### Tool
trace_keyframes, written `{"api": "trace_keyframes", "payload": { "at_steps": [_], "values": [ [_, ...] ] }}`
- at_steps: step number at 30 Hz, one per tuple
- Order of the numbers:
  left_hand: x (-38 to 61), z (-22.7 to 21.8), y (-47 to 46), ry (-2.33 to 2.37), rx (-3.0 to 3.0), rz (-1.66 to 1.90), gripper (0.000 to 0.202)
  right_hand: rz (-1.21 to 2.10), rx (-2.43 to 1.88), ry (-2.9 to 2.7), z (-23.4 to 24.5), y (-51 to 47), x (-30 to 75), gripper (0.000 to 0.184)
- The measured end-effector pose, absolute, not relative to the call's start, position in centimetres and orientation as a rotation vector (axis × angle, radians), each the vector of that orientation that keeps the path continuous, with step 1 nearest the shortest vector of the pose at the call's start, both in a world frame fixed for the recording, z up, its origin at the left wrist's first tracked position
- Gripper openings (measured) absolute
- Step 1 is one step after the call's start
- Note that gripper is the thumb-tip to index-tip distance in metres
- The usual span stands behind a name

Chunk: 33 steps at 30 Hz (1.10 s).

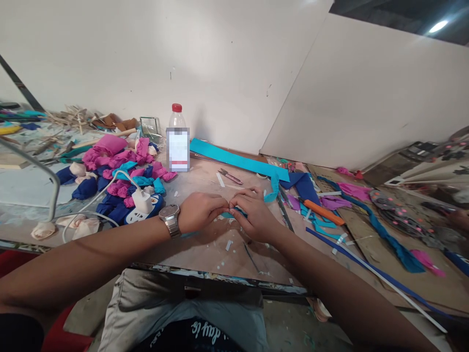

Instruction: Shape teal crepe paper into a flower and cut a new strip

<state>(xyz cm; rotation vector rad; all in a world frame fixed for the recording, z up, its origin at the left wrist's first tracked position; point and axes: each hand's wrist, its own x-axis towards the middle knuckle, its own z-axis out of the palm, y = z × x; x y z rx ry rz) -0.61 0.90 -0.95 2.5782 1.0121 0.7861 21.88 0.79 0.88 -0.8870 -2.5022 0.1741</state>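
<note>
Your left hand (201, 211) and right hand (256, 217) pinch a small teal strip (234, 214) low over the worktable (205, 254); loosen either grip and it could slip among the scraps (227, 244).

One camera rode on my head and looked forward and down over the worktable (205, 247). It sat close: my forearms ran in from the lower corners, and my left hand (200, 211) and right hand (256, 218) met on a teal strip (234, 214) just below the middle of the frame. My lap (164, 305) filled the bottom centre; the white wall (110, 58) filled the upper half.
</note>
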Motion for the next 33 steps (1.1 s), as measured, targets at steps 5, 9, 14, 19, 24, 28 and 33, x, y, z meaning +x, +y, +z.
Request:
{"api": "trace_keyframes", "payload": {
  "at_steps": [5, 9, 14, 19, 24, 28, 33],
  "values": [
    [-0.58, -0.98, 0.77, 1.032, 2.565, 0.786, 0.034, 0.197, -0.906, -2.483, 0.95, 0.81, 21.84, 0.013],
    [-0.50, -1.27, 0.72, 1.037, 2.574, 0.790, 0.032, 0.201, -0.913, -2.483, 1.05, 0.83, 21.85, 0.013],
    [-0.48, -1.42, 0.71, 1.017, 2.631, 0.812, 0.032, 0.208, -0.905, -2.484, 1.02, 0.85, 21.84, 0.013],
    [-0.49, -1.14, 0.61, 1.045, 2.532, 0.842, 0.030, 0.151, -0.887, -2.446, 0.81, 1.02, 21.94, 0.011],
    [-0.55, -1.29, 0.81, 1.056, 2.522, 0.833, 0.028, 0.101, -0.844, -2.437, 0.80, 1.15, 22.01, 0.007],
    [-0.48, -1.42, 0.77, 1.051, 2.503, 0.830, 0.025, 0.118, -0.853, -2.455, 0.95, 1.06, 21.90, 0.008],
    [-0.41, -1.24, 0.61, 1.069, 2.507, 0.819, 0.024, 0.163, -0.870, -2.439, 0.88, 1.13, 21.94, 0.010]
  ]
}}
